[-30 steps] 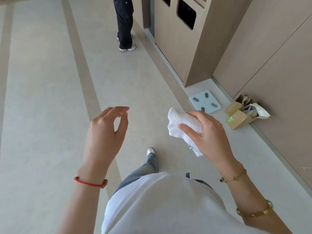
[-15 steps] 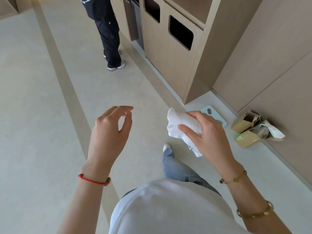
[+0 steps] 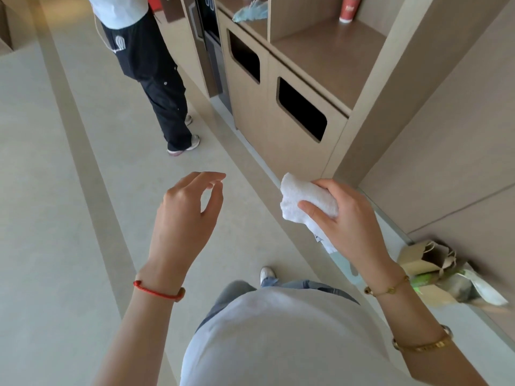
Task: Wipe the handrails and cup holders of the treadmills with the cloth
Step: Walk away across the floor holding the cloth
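Note:
My right hand point(image 3: 345, 218) grips a bunched white cloth point(image 3: 303, 200) in front of my chest, with a tail of it hanging below the palm. My left hand point(image 3: 186, 215) is raised beside it, about a hand's width to the left, fingers loosely curled and holding nothing. No treadmill, handrail or cup holder is in view. I am standing on a pale floor with one shoe point(image 3: 267, 275) showing below my shirt.
A person in black trousers point(image 3: 158, 79) stands ahead on the left. A wooden cabinet with two bin openings point(image 3: 302, 108) lines the right wall; a red cup point(image 3: 349, 8) and a blue cloth point(image 3: 250, 12) sit on its shelves. Paper bags point(image 3: 434, 268) lie by the wall.
The view has moved forward and tilted up: the cabinet, the person and the bags are closer, and the floor scale has gone behind my right hand. Both hands keep their pose.

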Tool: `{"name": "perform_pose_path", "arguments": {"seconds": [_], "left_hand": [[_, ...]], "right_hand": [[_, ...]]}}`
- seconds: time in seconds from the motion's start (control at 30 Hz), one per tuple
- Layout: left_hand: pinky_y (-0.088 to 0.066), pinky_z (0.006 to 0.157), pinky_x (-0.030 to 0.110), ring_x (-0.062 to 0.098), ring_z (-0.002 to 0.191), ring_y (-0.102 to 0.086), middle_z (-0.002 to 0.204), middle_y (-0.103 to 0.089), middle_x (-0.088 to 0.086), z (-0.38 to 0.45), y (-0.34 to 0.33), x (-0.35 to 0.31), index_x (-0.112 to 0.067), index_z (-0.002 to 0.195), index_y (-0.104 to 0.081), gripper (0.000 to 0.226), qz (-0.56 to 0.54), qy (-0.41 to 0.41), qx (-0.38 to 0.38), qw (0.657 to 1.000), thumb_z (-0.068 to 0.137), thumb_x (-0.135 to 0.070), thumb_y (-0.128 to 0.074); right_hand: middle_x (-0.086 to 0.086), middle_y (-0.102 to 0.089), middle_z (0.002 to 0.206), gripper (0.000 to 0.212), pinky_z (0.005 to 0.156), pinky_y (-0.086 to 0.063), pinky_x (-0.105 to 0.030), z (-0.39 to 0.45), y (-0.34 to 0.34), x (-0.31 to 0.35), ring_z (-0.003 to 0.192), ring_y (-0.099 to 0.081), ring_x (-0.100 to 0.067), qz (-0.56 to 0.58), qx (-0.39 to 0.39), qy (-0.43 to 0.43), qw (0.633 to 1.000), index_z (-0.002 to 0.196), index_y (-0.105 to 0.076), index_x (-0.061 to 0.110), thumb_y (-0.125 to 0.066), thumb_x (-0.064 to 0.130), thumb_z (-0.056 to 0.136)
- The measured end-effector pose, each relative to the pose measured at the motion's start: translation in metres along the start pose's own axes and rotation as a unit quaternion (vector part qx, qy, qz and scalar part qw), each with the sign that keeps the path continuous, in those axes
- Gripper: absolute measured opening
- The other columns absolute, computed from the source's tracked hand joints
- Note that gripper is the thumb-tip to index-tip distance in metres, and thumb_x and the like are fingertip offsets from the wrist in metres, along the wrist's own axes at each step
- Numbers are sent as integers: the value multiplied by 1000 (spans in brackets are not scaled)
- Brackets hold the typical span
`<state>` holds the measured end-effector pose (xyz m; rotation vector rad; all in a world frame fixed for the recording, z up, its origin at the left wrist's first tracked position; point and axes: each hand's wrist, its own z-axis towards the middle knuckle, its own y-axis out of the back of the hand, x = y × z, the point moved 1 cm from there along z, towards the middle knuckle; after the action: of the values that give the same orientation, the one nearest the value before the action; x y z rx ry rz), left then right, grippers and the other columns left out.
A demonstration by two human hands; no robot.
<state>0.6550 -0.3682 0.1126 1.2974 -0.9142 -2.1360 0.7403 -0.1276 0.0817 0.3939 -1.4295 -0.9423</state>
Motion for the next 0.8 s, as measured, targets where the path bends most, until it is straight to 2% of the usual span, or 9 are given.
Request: {"name": "perform_pose_path", "arguments": {"seconds": [0.07,0.17,0.27,0.37,0.43,0.6,0.63,0.73,0.8], "left_hand": [[-46,74,17,7,72,-59,101,-71,0,39,-12,7,-12,111,-71,20,-1,-9,3,1000,96,-14,-58],[-45,81,11,10,88,-66,104,-72,0,96,-33,20,-11,111,-71,20,-4,-20,16,1000,95,-13,-58],[-41,80,3,8,86,-64,103,-71,0,153,-57,34,-13,111,-71,21,-18,-35,32,999,95,-14,-58],[-52,81,21,13,90,-67,102,-72,1,212,-83,49,-14,113,-71,22,-31,-66,58,996,96,-14,-57],[-55,80,27,14,91,-67,103,-72,1,255,-101,57,-14,113,-70,22,-42,-92,73,992,96,-14,-57],[-43,80,7,4,88,-61,108,-70,0,368,-140,70,-12,115,-69,22,-59,-160,134,976,97,-14,-57],[-45,79,10,6,88,-62,109,-70,1,390,-147,71,-12,115,-69,22,-62,-173,148,972,97,-13,-57],[-56,79,32,18,90,-68,111,-70,3,452,-168,73,-10,115,-69,23,-81,-214,184,956,96,-11,-57],[-57,78,36,21,88,-68,110,-70,4,487,-184,73,-9,114,-70,23,-97,-246,205,942,95,-9,-58]], "right_hand": [[6,-67,89,35,75,-51,-35,38,-2,-4,83,-61,-13,-1,-3,-1,1000,110,-63,22,-63,50,88],[6,-67,90,38,74,-52,-35,89,-9,-13,83,-62,-13,-11,-16,-16,1000,110,-63,22,-61,53,88],[6,-68,93,40,77,-52,-36,136,-18,-23,85,-62,-13,-20,-34,-35,999,111,-63,21,-61,53,88],[6,-69,95,40,80,-52,-38,181,-31,-34,87,-63,-14,-23,-49,-61,997,112,-63,19,-62,51,88],[6,-69,97,40,81,-51,-40,212,-39,-39,88,-63,-14,-26,-68,-78,994,112,-63,19,-63,50,87],[4,-68,100,43,85,-50,-42,294,-59,-50,92,-62,-17,-22,-106,-141,984,115,-62,18,-63,50,86],[4,-68,101,42,86,-50,-42,310,-62,-53,93,-62,-17,-22,-117,-156,981,115,-62,18,-64,48,86],[4,-68,103,39,86,-50,-38,355,-70,-62,94,-61,-15,-45,-158,-197,967,115,-62,20,-65,48,87],[4,-67,102,38,85,-49,-38,381,-73,-70,92,-59,-17,-64,-180,-229,955,114,-62,22,-64,48,87]]}}
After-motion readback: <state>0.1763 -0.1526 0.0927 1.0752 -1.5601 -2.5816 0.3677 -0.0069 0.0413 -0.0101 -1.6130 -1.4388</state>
